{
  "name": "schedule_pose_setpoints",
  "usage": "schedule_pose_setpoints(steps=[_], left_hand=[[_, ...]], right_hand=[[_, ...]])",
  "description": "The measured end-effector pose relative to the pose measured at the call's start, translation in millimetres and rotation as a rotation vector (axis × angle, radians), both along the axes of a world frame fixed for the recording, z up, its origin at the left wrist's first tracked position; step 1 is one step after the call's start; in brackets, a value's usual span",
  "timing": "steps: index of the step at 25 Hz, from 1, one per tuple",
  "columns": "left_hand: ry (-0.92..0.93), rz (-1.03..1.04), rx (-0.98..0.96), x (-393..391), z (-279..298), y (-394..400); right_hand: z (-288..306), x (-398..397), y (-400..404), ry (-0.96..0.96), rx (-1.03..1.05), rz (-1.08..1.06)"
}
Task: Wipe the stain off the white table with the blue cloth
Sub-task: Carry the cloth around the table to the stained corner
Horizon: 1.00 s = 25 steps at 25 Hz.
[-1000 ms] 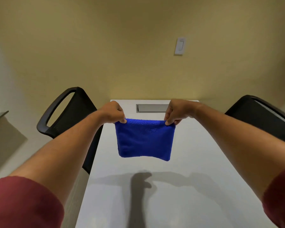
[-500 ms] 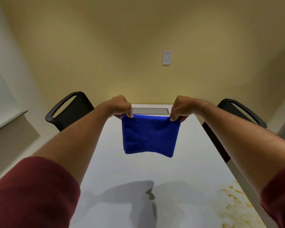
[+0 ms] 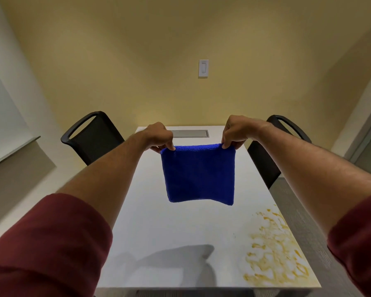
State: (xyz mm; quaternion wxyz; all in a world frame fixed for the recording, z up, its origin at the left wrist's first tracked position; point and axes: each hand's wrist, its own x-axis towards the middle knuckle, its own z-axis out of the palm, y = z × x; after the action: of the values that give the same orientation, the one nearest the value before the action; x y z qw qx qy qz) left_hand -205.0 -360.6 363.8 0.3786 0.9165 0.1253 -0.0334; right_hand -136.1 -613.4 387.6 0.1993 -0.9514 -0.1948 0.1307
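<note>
Blue cloth [image 3: 198, 174] hangs above the white table [image 3: 159, 221] — left hand [image 3: 159, 137] and right hand [image 3: 234, 133] each pinching a top corner. Stain [image 3: 274, 254] near right edge — wiping outward risks smearing it over the edge.

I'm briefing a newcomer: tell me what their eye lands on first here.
A bright blue terry cloth hangs mid-frame above the white table, pinched at its top corners by the left hand and right hand. Next, a smeared yellow-orange stain on the table's near right corner.

Both arms outstretched, left hand [image 3: 159, 136] and right hand [image 3: 236, 132] pinched closed, raised level.
</note>
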Motion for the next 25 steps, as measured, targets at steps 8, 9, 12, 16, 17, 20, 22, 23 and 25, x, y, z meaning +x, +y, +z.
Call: schedule_pose_setpoints(steps=[8,9,12,16,17,20,22,23,25], left_hand=[[-0.045,-0.004,0.041,-46.1,-52.7,-44.5],[-0.046,-0.020,0.048,-50.3,-58.6,-50.9],[-0.037,-0.053,0.049,-59.3,-74.7,-71.9],[-0.043,-0.071,0.100,-65.6,-92.6,-102.8],[-0.045,-0.067,0.103,-65.0,-98.0,-110.5],[-0.026,-0.046,0.081,-58.7,-114.0,-134.8],[-0.001,-0.028,0.068,-53.0,-125.2,-150.0],[0.020,-0.016,0.067,-50.8,-131.6,-158.2],[0.061,0.013,0.065,-46.3,-143.8,-175.2]], right_hand=[[-45.4,-48.5,-47.7,0.031,-0.016,-0.063],[-53.3,-53.4,-54.3,0.025,-0.022,-0.074],[-75.1,-65.3,-77.3,0.022,-0.054,-0.098],[-95.5,-68.1,-107.7,0.041,-0.043,-0.123],[-100.6,-66.7,-114.5,0.045,-0.044,-0.126],[-116.3,-58.9,-136.4,0.062,-0.045,-0.117],[-129.0,-49.2,-150.8,0.078,-0.054,-0.098],[-136.3,-43.5,-157.4,0.090,-0.061,-0.081],[-151.1,-28.1,-170.1,0.114,-0.072,-0.043]])
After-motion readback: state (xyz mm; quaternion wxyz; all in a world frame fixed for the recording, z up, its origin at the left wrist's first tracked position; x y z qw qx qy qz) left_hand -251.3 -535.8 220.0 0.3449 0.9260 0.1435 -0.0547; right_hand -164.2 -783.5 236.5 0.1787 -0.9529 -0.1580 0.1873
